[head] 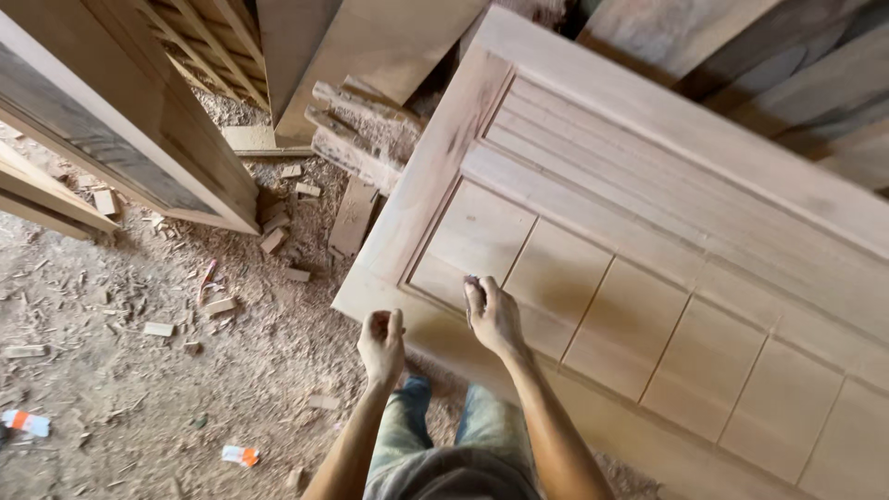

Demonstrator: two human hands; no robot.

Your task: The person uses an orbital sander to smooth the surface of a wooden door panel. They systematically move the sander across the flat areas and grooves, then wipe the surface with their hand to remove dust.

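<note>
We had R hand (494, 315) on the wooden door (648, 241), fingers (474, 294) curled shut on a small dark bit (sandpaper? couldn't tell). Door ran long to the right of the fingers. L hand (381, 341) loosely fisted, just left, off the edge. Wood scraps (278, 236) on the floor (139, 389) further left.

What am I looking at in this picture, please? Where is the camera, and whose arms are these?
There is one picture only, taken by a camera worn on a person's head and looking down. The two bare arms are that person's own. The right hand rests on a large wooden door that lies flat, and its fingertips pinch something small and dark against a panel; I cannot tell what it is. The left hand is loosely closed beside the door's edge, and whether it holds anything is unclear. Below are the person's knees in jeans. The floor is covered with sawdust and wood scraps. More boards lean behind.
</note>
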